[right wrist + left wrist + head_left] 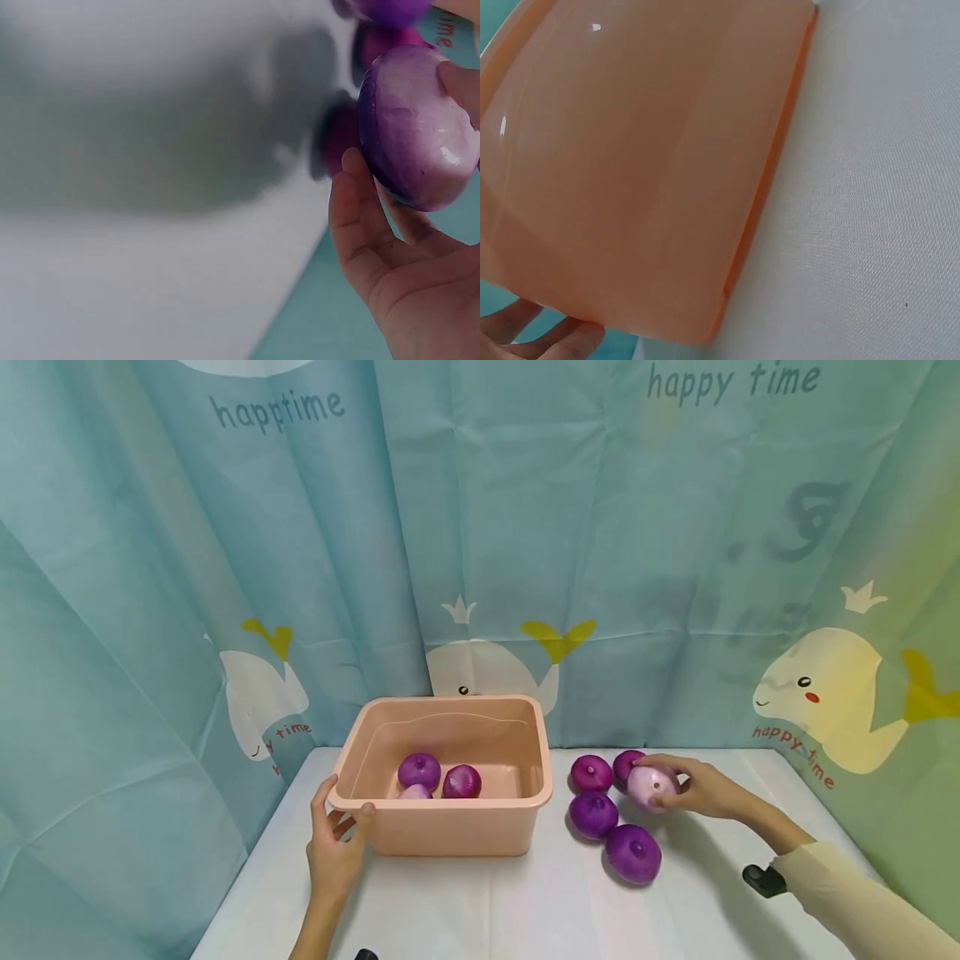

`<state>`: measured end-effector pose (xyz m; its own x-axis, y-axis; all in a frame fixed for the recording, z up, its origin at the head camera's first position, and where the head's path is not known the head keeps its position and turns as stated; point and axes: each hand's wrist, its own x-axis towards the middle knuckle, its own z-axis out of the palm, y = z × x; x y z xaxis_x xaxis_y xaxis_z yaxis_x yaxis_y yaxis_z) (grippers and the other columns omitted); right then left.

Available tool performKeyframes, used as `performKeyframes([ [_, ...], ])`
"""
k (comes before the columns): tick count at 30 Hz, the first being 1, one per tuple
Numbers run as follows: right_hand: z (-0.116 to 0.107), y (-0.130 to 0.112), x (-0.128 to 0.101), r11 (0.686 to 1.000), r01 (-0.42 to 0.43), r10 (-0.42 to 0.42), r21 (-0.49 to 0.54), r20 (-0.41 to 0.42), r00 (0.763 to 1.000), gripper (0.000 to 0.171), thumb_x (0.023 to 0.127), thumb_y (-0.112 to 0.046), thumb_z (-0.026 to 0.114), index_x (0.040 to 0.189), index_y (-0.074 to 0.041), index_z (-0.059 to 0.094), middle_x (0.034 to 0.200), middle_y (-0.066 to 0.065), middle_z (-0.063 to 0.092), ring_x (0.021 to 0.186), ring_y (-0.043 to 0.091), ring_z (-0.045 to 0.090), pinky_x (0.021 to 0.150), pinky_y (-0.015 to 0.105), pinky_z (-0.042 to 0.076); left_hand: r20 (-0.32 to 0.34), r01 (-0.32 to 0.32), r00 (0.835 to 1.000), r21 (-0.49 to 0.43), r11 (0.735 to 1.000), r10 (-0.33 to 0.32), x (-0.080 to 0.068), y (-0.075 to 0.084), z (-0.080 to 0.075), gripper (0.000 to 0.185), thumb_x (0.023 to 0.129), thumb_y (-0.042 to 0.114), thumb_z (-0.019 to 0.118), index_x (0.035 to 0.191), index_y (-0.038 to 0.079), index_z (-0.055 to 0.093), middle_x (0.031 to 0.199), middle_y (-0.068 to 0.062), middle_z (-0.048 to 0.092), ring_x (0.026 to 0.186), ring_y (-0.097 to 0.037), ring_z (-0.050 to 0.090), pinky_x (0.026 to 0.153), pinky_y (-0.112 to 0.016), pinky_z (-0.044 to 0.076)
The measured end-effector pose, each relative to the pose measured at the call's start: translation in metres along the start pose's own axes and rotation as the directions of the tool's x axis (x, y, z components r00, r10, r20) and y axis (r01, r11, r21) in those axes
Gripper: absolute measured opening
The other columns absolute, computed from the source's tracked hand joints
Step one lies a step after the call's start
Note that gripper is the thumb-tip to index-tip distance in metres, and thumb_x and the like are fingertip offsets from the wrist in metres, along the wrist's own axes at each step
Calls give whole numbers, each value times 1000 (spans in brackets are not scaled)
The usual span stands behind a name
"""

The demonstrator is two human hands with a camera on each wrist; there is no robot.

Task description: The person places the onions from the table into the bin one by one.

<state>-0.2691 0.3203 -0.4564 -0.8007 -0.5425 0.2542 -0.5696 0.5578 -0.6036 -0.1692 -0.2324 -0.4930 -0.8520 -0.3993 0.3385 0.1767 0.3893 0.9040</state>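
Note:
A pale purple-and-white onion (pixel 651 788) is held between the thumb and fingers of my right hand (pixel 697 787). In the right wrist view this onion (pixel 420 127) appears raised off the table, fingers along one side and the thumb on the other. My left hand (pixel 335 852) grips the near left corner of a pink plastic bin (pixel 457 831), thumb on the front of the rim and fingers along the left side. Inside the bin lie three onions: a purple onion (pixel 418 771), a magenta onion (pixel 462 782) and a paler one (pixel 416 792) partly hidden by the front rim.
Right of the bin, several purple onions sit on the white table (pixel 480 910): a front onion (pixel 633 855), a dark onion (pixel 593 815), a magenta onion (pixel 591 773) and one (pixel 626 763) partly behind the held onion. A printed curtain (pixel 495 527) hangs behind.

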Motion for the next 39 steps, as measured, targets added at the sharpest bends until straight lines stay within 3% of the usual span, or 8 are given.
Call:
performKeyframes([
  [7,-35,-20,19,998,-60,60,-20,14,998,57,86,-19,85,137,-4,63,121,15,67,91,12,59,70,26,54,4,6,1000,4,1000,-6,1,1,0,73,98,23,71,159,30,32,148,-24,52,114,-45,65,77,-7,48],
  [17,-59,-49,53,1000,-13,12,-28,-30,999,61,86,-10,84,141,-1,57,110,19,65,70,13,62,61,26,53,4,12,1000,27,1000,-12,-1,3,-2,71,100,27,70,159,30,31,146,-25,53,112,-46,66,75,-8,48],
  [23,-74,-69,70,998,-54,54,-10,-59,997,68,86,-7,83,146,-2,53,116,24,62,78,21,68,67,27,57,0,14,1000,28,1000,-14,-2,3,-3,71,100,25,70,159,29,31,147,-25,53,112,-45,66,75,-8,49],
  [29,-87,-78,83,993,-73,63,-88,-112,992,70,86,-13,86,148,-9,53,118,22,63,86,24,69,71,27,57,6,22,1000,35,999,-22,-3,5,-2,71,100,28,69,159,29,31,148,-27,51,113,-48,65,76,-8,47],
  [39,-91,-84,95,987,-90,72,-134,-133,988,71,85,-24,87,147,-17,54,118,18,64,89,25,71,75,34,56,-17,-5,1000,41,999,6,-2,3,0,71,100,23,69,159,25,31,153,-21,48,115,-40,64,75,-3,46],
])
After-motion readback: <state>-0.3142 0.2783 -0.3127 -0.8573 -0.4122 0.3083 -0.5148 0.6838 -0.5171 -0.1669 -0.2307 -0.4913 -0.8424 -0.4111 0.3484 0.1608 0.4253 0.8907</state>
